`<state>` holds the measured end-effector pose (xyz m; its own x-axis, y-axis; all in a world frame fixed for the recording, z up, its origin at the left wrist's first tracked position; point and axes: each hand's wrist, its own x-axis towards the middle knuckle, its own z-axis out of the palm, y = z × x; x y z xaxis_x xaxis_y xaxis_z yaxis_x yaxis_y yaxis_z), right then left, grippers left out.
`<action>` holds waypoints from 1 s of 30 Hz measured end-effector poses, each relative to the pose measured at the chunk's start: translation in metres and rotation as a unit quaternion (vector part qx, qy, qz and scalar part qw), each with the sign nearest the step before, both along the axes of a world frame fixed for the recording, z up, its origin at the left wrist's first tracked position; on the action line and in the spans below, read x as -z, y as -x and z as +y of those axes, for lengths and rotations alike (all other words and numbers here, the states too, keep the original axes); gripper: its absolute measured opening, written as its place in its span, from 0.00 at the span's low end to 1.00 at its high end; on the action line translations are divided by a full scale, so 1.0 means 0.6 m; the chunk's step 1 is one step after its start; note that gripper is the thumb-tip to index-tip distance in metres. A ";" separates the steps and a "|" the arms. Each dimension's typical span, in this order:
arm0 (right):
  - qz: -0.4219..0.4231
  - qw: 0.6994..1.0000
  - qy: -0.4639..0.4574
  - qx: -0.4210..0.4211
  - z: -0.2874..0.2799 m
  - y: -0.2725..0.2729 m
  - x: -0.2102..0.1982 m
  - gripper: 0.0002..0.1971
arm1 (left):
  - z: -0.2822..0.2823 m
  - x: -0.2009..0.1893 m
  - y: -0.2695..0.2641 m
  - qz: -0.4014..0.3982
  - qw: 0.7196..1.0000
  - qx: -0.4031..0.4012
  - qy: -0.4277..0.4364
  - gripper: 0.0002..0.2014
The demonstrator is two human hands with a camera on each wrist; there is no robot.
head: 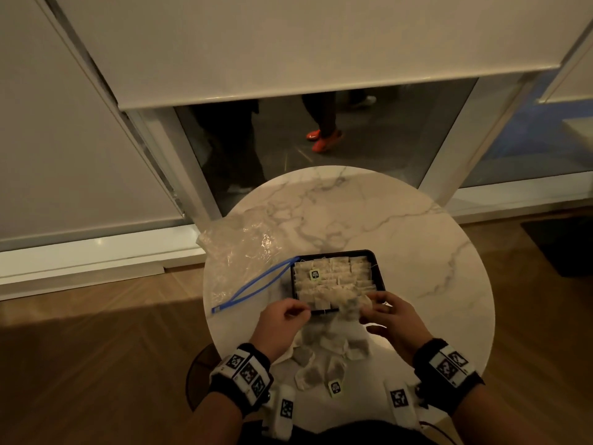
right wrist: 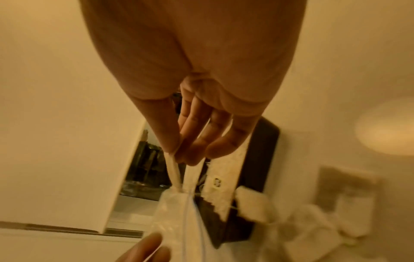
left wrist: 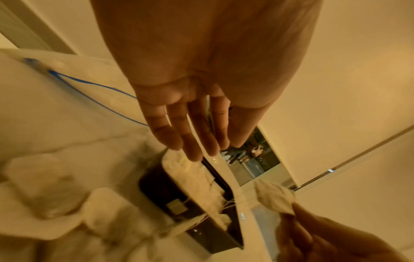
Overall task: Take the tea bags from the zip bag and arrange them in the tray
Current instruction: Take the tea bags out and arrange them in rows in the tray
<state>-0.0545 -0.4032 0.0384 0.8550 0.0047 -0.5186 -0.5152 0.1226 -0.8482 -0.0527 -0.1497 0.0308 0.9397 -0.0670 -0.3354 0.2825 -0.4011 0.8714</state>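
Bench first: round white marble-look bench [head: 369,220] carries everything. Crumpled clear plastic zip bag with blue zipper strip [head: 237,252] lies opened at left, touching the tray's far left corner, looks emptied. Shallow black rectangular tray [head: 380,271] sits mid-bench, nearly full of overlapping rows of pale paper tea bags [head: 333,277]. Loose pile of more tea bags [head: 324,354] lies on bench between the wrists. Right hand [head: 390,316] pinches one tea bag [left wrist: 274,198] at tray's near edge; left hand [head: 282,319] hovers beside it, fingers mostly straight, apparently gripping nothing. Judgement: only the near row still has room, so lay this bag flat overlapping its neighbours, tuck string and tag inside, don't disturb set rows.
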 end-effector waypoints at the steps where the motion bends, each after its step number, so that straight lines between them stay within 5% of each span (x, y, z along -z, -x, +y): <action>1: -0.004 1.000 -0.017 -0.005 0.007 -0.004 -0.014 0.16 | -0.012 -0.014 -0.004 0.003 1.000 0.011 0.024 0.05; 6: -0.055 0.998 -0.030 -0.031 0.037 -0.029 -0.085 0.15 | -0.049 -0.082 -0.023 0.026 0.984 -0.003 0.175 0.11; 14: -0.142 0.988 -0.035 -0.043 0.067 -0.058 -0.171 0.10 | -0.046 -0.145 -0.054 -0.058 0.965 -0.070 0.247 0.10; 21: -0.259 0.962 0.069 -0.045 0.075 -0.063 -0.203 0.01 | -0.022 -0.177 -0.060 -0.158 0.960 -0.095 0.210 0.08; 26: -0.387 0.900 0.193 -0.060 0.068 -0.065 -0.220 0.09 | -0.010 -0.214 -0.052 -0.266 0.948 -0.101 0.144 0.09; 30: -0.403 0.874 0.255 -0.093 0.064 -0.065 -0.226 0.10 | 0.000 -0.219 -0.054 -0.315 0.939 -0.096 0.104 0.12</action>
